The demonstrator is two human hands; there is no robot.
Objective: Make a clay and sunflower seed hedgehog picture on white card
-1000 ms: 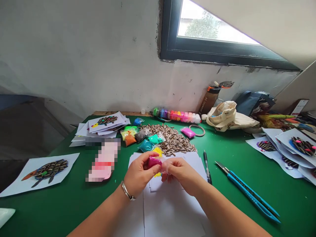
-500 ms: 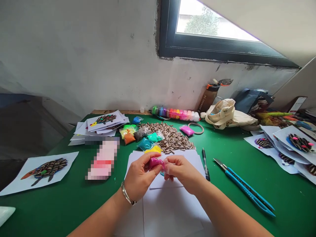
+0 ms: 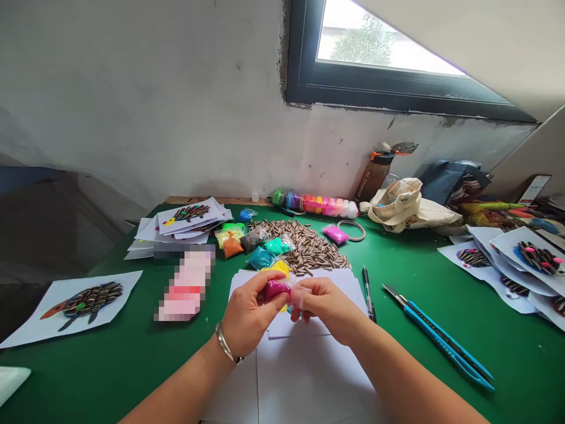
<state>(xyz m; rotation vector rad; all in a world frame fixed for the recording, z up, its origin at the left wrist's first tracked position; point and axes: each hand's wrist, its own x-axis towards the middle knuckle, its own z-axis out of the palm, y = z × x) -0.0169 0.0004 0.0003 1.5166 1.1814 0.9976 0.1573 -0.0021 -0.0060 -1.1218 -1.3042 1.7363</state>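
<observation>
Over a stack of white paper (image 3: 300,377), my left hand (image 3: 251,312) is closed on a small magenta packet of modelling clay (image 3: 277,289), thumb and fingers pinching its sides. My right hand (image 3: 326,306) grips the clear plastic end of the same packet, its fingertips pressed together. Both hands nearly meet. Just beyond them lie a yellow clay packet (image 3: 276,270) and a teal clay packet (image 3: 261,258). A heap of striped sunflower seeds (image 3: 309,244) spreads behind the paper.
A blue craft knife (image 3: 441,338) with its blade out and a black pen (image 3: 368,294) lie to the right. Seed pictures on paper (image 3: 90,306) are at left, with more sheets (image 3: 525,259) at right. A bottle (image 3: 373,174) and cloth bag (image 3: 397,203) stand behind.
My right fingers have shifted slightly on the clear plastic end, and more yellow shows beneath the hands. The magenta packet stays in my left hand. The view has moved slightly.
</observation>
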